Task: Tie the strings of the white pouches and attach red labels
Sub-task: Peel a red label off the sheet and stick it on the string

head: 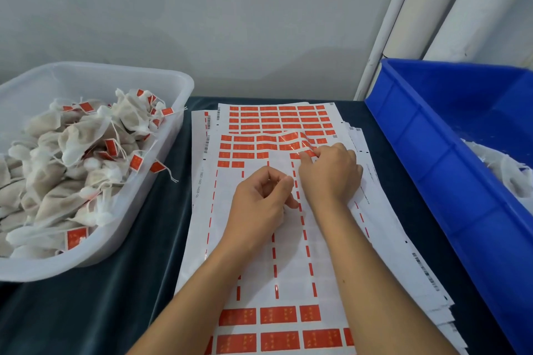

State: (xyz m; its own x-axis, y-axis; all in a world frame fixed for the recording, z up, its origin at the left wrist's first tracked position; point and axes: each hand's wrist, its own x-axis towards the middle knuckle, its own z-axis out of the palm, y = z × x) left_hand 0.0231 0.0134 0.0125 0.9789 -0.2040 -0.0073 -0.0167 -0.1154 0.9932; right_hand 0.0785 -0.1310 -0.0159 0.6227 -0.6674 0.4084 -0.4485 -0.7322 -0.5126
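White paper sticker sheet (288,262) with rows of small red rectangular labels (278,315), mostly peeled mid-sheet, right hand (330,173) pinching one label at a lifted strip, left hand (259,199) loosely curled, resting on sheet, holding nothing

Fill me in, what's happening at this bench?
A person is peeling red labels off a sticker sheet. The right hand pinches a label at the edge of the remaining rows; the left hand rests curled on the sheet. Labelled white pouches fill the clear tub; more pouches sit in the blue crate.
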